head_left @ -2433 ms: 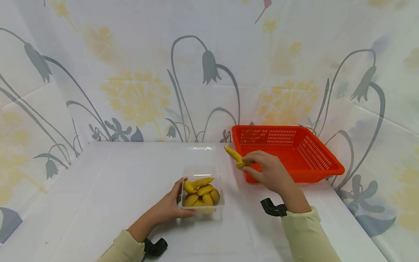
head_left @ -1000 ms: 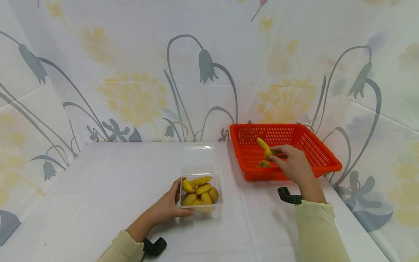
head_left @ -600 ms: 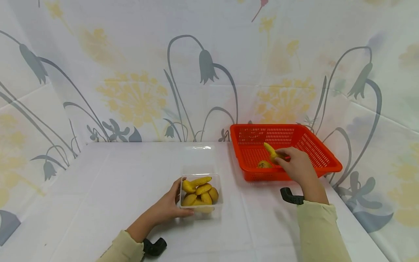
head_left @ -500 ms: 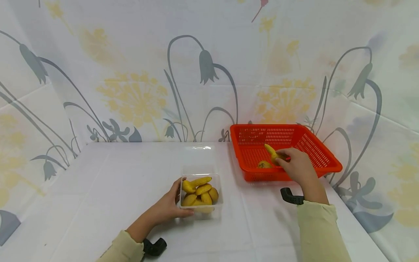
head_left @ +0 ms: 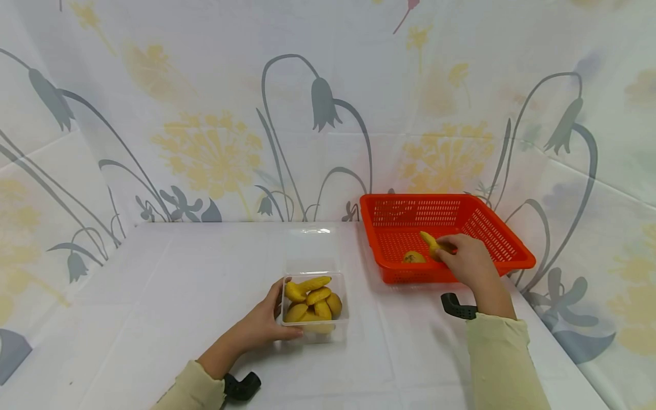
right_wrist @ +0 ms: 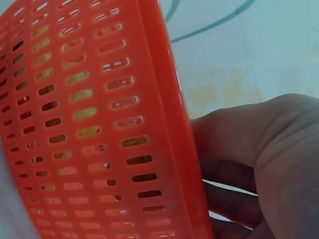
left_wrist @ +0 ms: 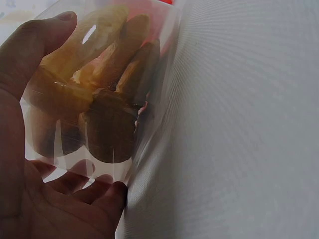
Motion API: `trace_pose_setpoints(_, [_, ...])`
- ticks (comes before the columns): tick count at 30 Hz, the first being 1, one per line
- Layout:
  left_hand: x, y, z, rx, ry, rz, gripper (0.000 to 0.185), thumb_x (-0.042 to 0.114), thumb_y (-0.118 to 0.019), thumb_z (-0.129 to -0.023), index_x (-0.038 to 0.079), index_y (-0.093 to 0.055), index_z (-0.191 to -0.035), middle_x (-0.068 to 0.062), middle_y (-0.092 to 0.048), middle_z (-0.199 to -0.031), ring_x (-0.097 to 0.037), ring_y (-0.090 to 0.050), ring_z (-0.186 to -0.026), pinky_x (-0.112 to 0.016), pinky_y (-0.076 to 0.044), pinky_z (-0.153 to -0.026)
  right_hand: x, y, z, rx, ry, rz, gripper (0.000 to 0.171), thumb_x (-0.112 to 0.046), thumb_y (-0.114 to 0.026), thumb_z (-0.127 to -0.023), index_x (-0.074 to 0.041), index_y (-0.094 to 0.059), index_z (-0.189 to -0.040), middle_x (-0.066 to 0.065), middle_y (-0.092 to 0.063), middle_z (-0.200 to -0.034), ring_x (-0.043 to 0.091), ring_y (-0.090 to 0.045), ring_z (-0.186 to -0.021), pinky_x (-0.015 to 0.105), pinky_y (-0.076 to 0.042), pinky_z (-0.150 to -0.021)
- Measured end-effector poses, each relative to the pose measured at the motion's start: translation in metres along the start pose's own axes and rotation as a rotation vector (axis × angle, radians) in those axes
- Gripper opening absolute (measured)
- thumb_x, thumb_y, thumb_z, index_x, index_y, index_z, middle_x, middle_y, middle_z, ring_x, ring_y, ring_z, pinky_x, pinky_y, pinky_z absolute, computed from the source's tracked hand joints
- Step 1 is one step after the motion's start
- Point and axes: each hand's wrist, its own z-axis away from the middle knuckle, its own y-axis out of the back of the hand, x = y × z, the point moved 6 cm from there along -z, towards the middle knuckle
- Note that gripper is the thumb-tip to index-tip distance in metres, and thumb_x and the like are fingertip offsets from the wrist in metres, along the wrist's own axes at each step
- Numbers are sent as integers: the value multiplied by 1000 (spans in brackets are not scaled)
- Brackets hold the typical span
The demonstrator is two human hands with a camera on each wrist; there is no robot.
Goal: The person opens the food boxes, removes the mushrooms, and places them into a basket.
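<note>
Fingers (head_left: 445,249) of right hand (head_left: 463,263) pinched small yellow banana-shaped piece (head_left: 429,243) low inside red perforated plastic basket (head_left: 512,259), beside another piece (head_left: 413,257). Left hand (head_left: 263,322) gripped clear plastic tub of yellow pieces (head_left: 314,306), steadying it on white-clothed table (head_left: 154,296).

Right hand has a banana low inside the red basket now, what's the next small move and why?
Probably lower it the last bit and let go. The right hand holds the banana low inside the orange basket, close to a banana piece already lying on the floor. The left hand grips the clear box, where more bananas wait.
</note>
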Motion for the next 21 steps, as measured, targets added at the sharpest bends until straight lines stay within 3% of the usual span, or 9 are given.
trace_pose_setpoints(10, [1,0,0,-14,6,5,118,41,-86,-70,19,-7,-156,-14,-11,-163,-38,-20,-148,-50,-28,-117,1,-2,0,-11,16,34,38,-23,-59,-96,-3,-61,-128,23,-60,-125,40,-53,-110,56,-51,-93])
trace_pose_setpoints(21, [3,0,1,-19,5,1,117,39,-86,-71,20,-7,-156,-12,-10,-163,-37,-20,-148,-50,-28,-118,0,-3,0,-25,5,35,40,-29,-58,-96,-5,-60,-128,22,-60,-126,40,-53,-110,55,-52,-92])
